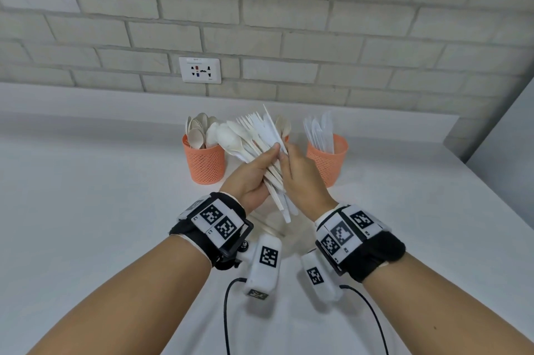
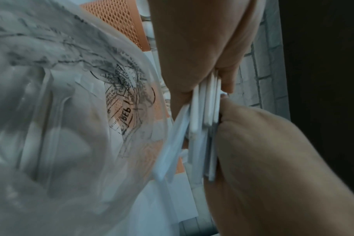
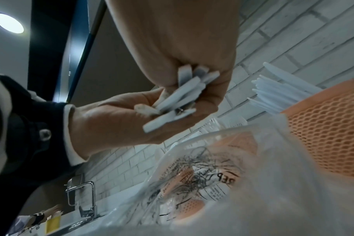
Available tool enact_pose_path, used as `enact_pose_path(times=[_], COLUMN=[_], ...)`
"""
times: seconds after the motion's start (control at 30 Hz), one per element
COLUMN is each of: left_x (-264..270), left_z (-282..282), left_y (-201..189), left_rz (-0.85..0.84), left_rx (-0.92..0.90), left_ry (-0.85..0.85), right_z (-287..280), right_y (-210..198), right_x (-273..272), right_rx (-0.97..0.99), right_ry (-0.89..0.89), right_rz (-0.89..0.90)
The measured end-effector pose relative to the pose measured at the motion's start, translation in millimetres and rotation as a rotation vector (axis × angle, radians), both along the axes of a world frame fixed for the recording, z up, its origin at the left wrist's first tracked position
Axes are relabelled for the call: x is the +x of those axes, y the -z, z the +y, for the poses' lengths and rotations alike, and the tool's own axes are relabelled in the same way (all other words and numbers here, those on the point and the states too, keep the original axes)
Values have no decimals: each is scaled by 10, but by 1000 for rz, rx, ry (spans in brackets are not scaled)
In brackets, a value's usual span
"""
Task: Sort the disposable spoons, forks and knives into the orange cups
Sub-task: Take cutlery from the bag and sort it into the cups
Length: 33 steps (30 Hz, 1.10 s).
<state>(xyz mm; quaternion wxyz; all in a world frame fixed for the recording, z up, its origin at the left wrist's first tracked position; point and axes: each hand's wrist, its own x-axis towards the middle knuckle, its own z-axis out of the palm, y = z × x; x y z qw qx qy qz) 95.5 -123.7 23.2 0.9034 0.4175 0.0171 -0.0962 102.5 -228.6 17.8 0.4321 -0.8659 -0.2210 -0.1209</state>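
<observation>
Above a clear plastic bag [image 2: 61, 127] on the counter [image 1: 86, 210], the left hand [image 1: 251, 175] grips mixed cutlery [image 1: 254, 135] while the right hand [image 1: 303, 175] pinches one piece, seemingly bound for the far orange cups [image 1: 205, 164].

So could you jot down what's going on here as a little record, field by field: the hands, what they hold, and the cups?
left hand: left hand grips a mixed bundle of white disposable spoons, forks and knives
right hand: right hand pinches one piece in the bundle
left cup: orange mesh cup on the left holds spoons
right cup: orange mesh cup on the right holds translucent knives
middle cup: a third orange cup, mostly hidden behind the bundle
below hands: clear plastic bag with printed text
surface: white countertop
</observation>
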Motion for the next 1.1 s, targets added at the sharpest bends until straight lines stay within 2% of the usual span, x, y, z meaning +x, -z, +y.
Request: enact_pose_path(times=[0.13,0.33,0.5,0.67,0.73,0.83,0.93,1.0,1.1], left_x=[23,54,90,95,124,186,237,248,239], left_z=[-15,-68,-68,-67,-59,-56,-79,-98,-106], left_y=[13,36,-3,-68,-83,-89,-91,-105,-119], left_rz=[33,69,101,95,137,177,170,144,109], left_rx=[28,55,79,113,129,113,97,73,13], left_ry=[-18,-99,-77,-53,-109,-134,-132,-109,-80], right_z=[-86,-159,-181,-335,-451,-635,-771,-811,-797], right_y=[-11,-48,-56,-122,-193,-353,-483,-495,-399], right_x=[24,65,106,172,270,507,761,903,1053], right_rx=[25,17,94,134,130,68,158,237,302], right_ry=[-59,-18,-3,-61,-12,103,193,223,203], right_rz=[62,118,280,434,382,163,20,21,121])
